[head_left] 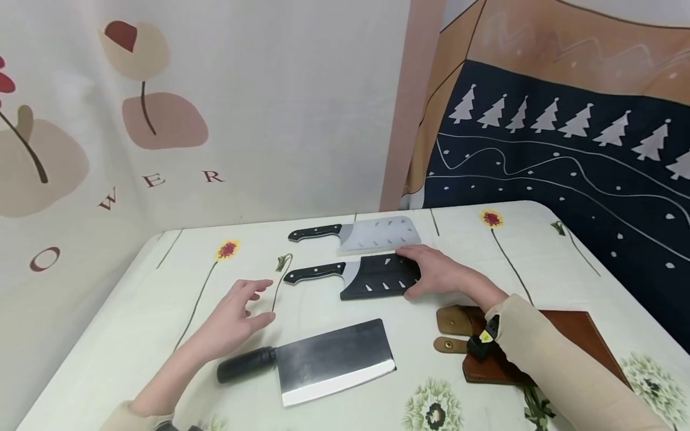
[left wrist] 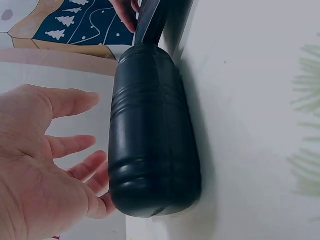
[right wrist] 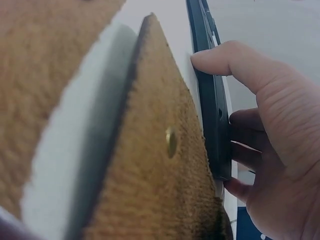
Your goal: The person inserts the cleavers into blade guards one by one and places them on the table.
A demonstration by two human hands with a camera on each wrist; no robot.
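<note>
A cleaver in a black blade guard with slots (head_left: 377,278) lies across the middle of the table, its riveted black handle pointing left. My right hand (head_left: 439,269) grips the guard's right end, thumb on the near edge and fingers along the far edge; in the right wrist view the thumb (right wrist: 215,57) presses its side. Nearer me lies a bare cleaver (head_left: 334,356) with a wide dark blade and bright cutting edge. Just above and beyond its ridged black handle (left wrist: 152,135), my left hand (head_left: 232,317) hovers with fingers spread and loosely bent, holding nothing.
Behind the black-guarded cleaver lies another in a whitish guard (head_left: 380,234). A brown leather sheath with snap straps (head_left: 566,335) sits under my right forearm. The flower-print tablecloth (head_left: 188,263) meets a printed curtain (head_left: 296,120) at the back.
</note>
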